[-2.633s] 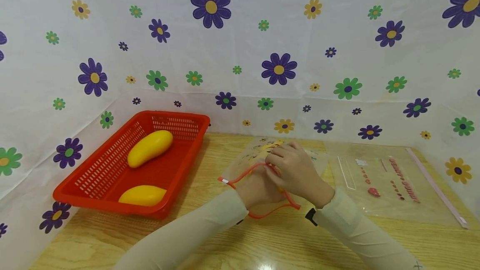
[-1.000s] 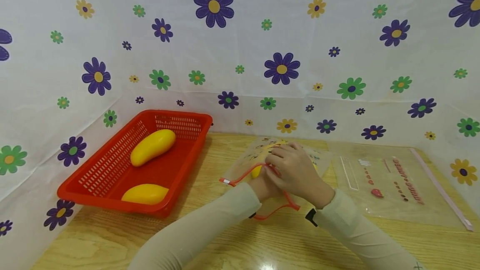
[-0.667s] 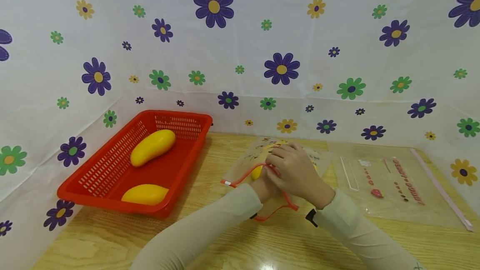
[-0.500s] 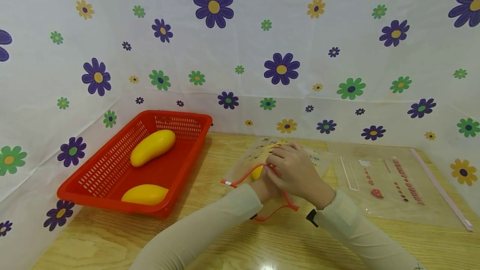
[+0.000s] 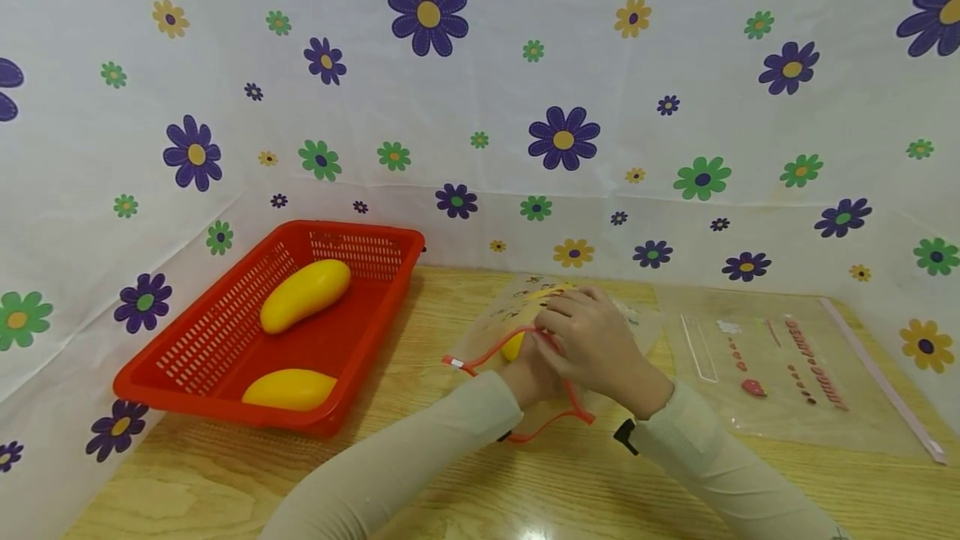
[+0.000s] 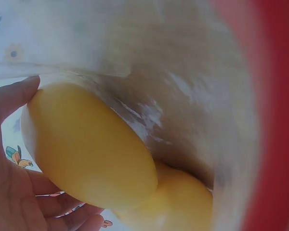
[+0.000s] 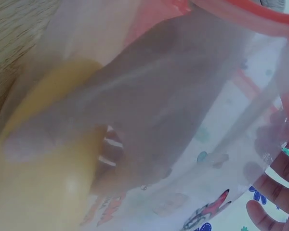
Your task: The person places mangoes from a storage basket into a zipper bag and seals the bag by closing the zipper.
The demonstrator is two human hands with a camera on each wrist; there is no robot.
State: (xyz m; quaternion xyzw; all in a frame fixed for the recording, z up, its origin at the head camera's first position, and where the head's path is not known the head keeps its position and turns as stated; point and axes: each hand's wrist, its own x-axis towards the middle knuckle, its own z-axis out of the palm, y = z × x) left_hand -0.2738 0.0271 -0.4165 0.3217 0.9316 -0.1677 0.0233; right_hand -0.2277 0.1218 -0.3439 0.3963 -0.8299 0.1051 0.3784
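A clear zip bag (image 5: 487,319) with a red zip edge and small printed figures lies mid-table, its mouth towards me. My left hand (image 5: 528,373) reaches inside it. In the left wrist view, thumb and fingers curl round a smooth yellow mango (image 6: 86,144). A second mango (image 6: 183,202) lies against it in the bag. My right hand (image 5: 596,348) holds the upper rim of the bag's mouth between thumb and fingers. The right wrist view shows the left hand (image 7: 149,106) through the film, its thumb on the mango (image 7: 33,192).
To the left stands a red slotted basket (image 5: 375,340) with two mangoes (image 5: 306,296) in it. Another clear zip bag (image 5: 712,423), with a pink zip edge, lies flat at the right. A flower-printed white cloth (image 5: 480,65) rises behind the wooden table.
Since the earliest frame my left hand has gone deeper into the bag, and yellow now shows at its mouth. Over the last second both hands have stayed almost still.
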